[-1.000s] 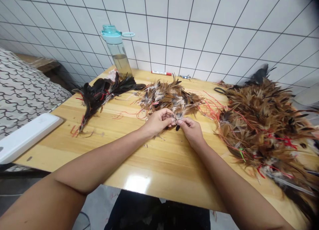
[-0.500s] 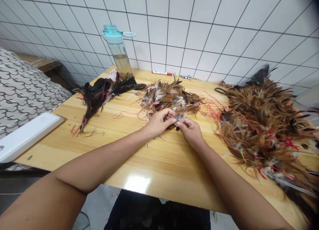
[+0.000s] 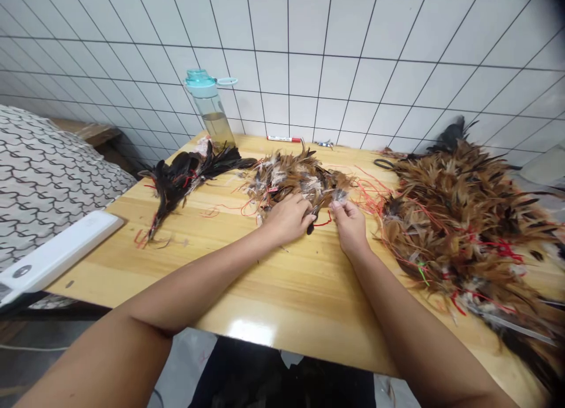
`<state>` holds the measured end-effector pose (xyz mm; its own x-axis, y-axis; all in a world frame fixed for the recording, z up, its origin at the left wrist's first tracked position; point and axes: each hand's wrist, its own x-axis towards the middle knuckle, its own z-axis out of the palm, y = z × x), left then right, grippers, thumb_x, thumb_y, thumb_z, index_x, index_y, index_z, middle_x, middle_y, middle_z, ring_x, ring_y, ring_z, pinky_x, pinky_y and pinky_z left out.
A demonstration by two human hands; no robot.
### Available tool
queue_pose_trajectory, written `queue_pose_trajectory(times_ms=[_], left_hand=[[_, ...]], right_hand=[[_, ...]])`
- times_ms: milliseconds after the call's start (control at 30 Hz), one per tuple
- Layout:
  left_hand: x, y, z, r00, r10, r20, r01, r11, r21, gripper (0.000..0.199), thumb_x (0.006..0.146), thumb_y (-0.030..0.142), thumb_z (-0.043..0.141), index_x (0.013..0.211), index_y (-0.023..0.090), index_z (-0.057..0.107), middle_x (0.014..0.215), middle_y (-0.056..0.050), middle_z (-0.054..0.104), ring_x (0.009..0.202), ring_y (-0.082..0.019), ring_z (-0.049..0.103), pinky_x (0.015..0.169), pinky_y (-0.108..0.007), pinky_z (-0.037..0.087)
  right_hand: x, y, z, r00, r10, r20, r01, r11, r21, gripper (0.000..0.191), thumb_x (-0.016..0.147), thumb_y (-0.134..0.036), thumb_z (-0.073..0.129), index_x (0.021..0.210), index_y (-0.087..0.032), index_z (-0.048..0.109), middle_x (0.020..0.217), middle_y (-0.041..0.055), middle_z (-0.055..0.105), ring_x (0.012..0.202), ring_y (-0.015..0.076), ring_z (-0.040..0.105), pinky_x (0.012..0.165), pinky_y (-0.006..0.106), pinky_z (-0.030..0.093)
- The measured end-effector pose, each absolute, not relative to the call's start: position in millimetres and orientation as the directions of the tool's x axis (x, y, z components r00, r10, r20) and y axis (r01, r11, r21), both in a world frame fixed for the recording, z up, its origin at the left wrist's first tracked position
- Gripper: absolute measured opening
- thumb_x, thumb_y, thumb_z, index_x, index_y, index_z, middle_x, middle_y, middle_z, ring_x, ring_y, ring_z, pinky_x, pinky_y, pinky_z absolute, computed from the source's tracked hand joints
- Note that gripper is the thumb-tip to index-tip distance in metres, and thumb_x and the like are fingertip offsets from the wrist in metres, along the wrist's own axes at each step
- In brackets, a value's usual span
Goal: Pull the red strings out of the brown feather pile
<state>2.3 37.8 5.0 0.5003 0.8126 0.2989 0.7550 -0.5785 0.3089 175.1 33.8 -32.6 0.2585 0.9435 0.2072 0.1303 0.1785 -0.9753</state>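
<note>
My right hand (image 3: pixel 349 222) is closed in a pinch on a small feather with pale, downy fluff (image 3: pixel 339 195). To its left, my left hand (image 3: pixel 289 219) rests at the near edge of a brown feather pile (image 3: pixel 304 166), fingers curled into it. A dark feather tip (image 3: pixel 310 227) shows beside the left thumb, but what those fingers hold is hidden. Between the two hands a short red string (image 3: pixel 324 223) lies on the wooden table (image 3: pixel 282 290).
Black feather bundles (image 3: pixel 176 175) tied with red lie on the left, near a water bottle (image 3: pixel 216 116). A large heap of brown feathers (image 3: pixel 463 202) with red strings (image 3: pixel 368 190) covers the right side. A red-and-white marker (image 3: pixel 283 139) lies by the tiled wall; a white device (image 3: pixel 62 249) sits front left.
My hands, together at one feather before, have come apart. The right moved right with the fluffy feather; the left shifted to the brown pile. The red string now shows between them.
</note>
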Motion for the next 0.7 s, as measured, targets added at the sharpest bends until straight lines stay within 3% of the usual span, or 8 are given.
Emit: queue_pose_trajectory(times_ms=[100, 167, 300, 467, 700], left_hand=[[13.4, 38.8, 9.7, 0.475, 0.853, 0.216, 0.833, -0.515, 0.203, 0.023, 0.084, 0.036, 0.057, 0.092, 0.015, 0.063, 0.099, -0.012, 0.060, 0.100, -0.027, 0.054, 0.085, -0.038, 0.045], [15.9, 38.4, 10.2, 0.476, 0.859, 0.188, 0.838, -0.508, 0.199, 0.020, 0.085, 0.032, 0.055, 0.092, 0.015, 0.062, 0.098, -0.012, 0.060, 0.097, -0.027, 0.055, 0.083, -0.038, 0.045], [9.7, 37.4, 4.3, 0.539, 0.809, 0.234, 0.756, -0.587, 0.290, 0.017, 0.089, 0.022, 0.046, 0.088, 0.017, 0.063, 0.097, -0.009, 0.061, 0.093, -0.022, 0.055, 0.085, -0.036, 0.044], [-2.1, 40.5, 0.5, 0.541, 0.784, 0.304, 0.653, -0.620, 0.436, 0.014, 0.088, 0.022, 0.050, 0.089, 0.019, 0.064, 0.095, -0.005, 0.063, 0.093, -0.019, 0.055, 0.083, -0.031, 0.043], [-8.1, 45.0, 6.7, 0.557, 0.815, 0.160, 0.688, -0.561, 0.461, 0.013, 0.082, 0.025, 0.059, 0.092, 0.018, 0.063, 0.091, -0.005, 0.064, 0.089, -0.020, 0.055, 0.079, -0.032, 0.043]], right_hand=[[176.0, 32.8, -30.0, 0.297, 0.937, 0.182, 0.112, 0.154, -0.982, 0.033, 0.074, -0.051, 0.059, 0.073, -0.018, 0.060, 0.069, 0.0008, 0.061, 0.066, 0.0143, 0.053, 0.067, 0.028, 0.043], [176.8, 31.9, -28.5, 0.295, 0.939, 0.178, 0.122, 0.148, -0.982, 0.031, 0.075, -0.049, 0.058, 0.074, -0.018, 0.060, 0.069, 0.0010, 0.061, 0.067, 0.0146, 0.053, 0.067, 0.028, 0.043], [176.7, 29.8, -27.0, 0.266, 0.947, 0.179, 0.156, 0.141, -0.978, 0.026, 0.076, -0.044, 0.057, 0.072, -0.019, 0.059, 0.068, 0.0008, 0.061, 0.064, 0.0141, 0.051, 0.064, 0.027, 0.042], [174.7, 27.9, -27.0, 0.232, 0.955, 0.183, 0.190, 0.140, -0.972, 0.024, 0.077, -0.043, 0.057, 0.070, -0.020, 0.057, 0.067, 0.0003, 0.061, 0.064, 0.0141, 0.051, 0.063, 0.027, 0.043], [174.6, 27.4, -26.5, 0.203, 0.965, 0.164, 0.237, 0.114, -0.965, 0.025, 0.077, -0.043, 0.058, 0.069, -0.019, 0.057, 0.063, -0.0006, 0.057, 0.059, 0.0132, 0.048, 0.058, 0.027, 0.039]])
